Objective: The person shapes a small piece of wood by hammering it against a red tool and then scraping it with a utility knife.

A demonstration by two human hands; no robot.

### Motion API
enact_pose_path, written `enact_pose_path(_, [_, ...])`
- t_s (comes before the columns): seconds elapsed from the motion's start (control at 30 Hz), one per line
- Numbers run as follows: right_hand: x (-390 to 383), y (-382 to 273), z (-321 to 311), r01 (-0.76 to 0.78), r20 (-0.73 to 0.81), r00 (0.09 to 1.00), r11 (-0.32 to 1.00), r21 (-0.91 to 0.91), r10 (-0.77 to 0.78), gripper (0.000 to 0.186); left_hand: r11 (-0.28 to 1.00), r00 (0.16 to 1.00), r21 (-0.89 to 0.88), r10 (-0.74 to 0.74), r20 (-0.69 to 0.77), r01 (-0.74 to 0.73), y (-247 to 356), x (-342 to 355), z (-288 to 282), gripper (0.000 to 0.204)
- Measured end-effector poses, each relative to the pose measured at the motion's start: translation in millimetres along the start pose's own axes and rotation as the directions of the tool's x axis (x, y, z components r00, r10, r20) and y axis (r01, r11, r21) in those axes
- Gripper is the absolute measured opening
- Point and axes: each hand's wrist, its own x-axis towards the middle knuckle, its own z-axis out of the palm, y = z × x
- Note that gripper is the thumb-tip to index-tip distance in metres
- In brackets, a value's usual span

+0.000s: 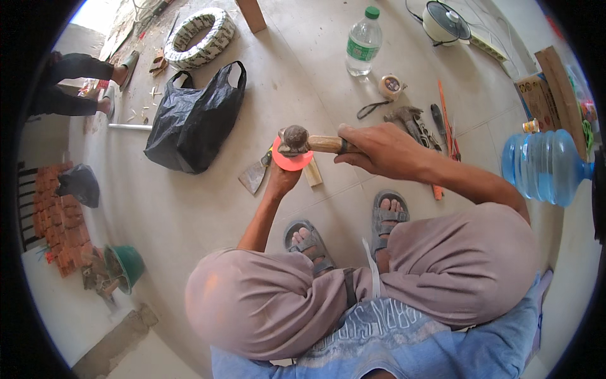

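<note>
My right hand [382,149] is closed around the wooden handle of a hammer [325,144]. Its steel head lies over a round orange-red hand guard [289,162], and whether the two touch I cannot tell. Under that guard my left hand [284,181] grips what looks like a chisel; the shank and most fingers are hidden. Beside my left hand a scraper [252,177] with a broad metal blade rests on the floor. A small wooden block [312,172] sits just right of the guard.
Right of my hands lie a claw hammer [410,123], a screwdriver [438,119] and a tape roll [391,86]. A water bottle [363,47], black plastic bag [197,120], cable coil [199,39] and blue water jug [546,167] stand around. Another person's legs [82,82] show far left.
</note>
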Motion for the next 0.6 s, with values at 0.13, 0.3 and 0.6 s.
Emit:
enact_pose_path(0.13, [-4.7,-24.8,-16.3,0.023,-0.203,0.979,0.983,0.184,0.015,0.033,0.998,0.999,0.046,0.036,-0.019,-0.035,-2.6,-8.1,-0.3,0.021])
enact_pose_path(0.3, [-6.0,-4.9,-1.6,0.033,-0.118,0.993,0.995,0.095,-0.021,0.035,0.999,1.0,-0.036,0.019,-0.017,-0.019,1.7,-0.9,6.2,0.033])
enact_pose_path(0.6, [-20.9,-13.9,-0.9,-0.007,-0.12,0.992,0.981,0.193,0.031,0.034,0.998,0.999,-0.053,0.033,-0.013,-0.034,-6.4,-8.6,6.8,0.03])
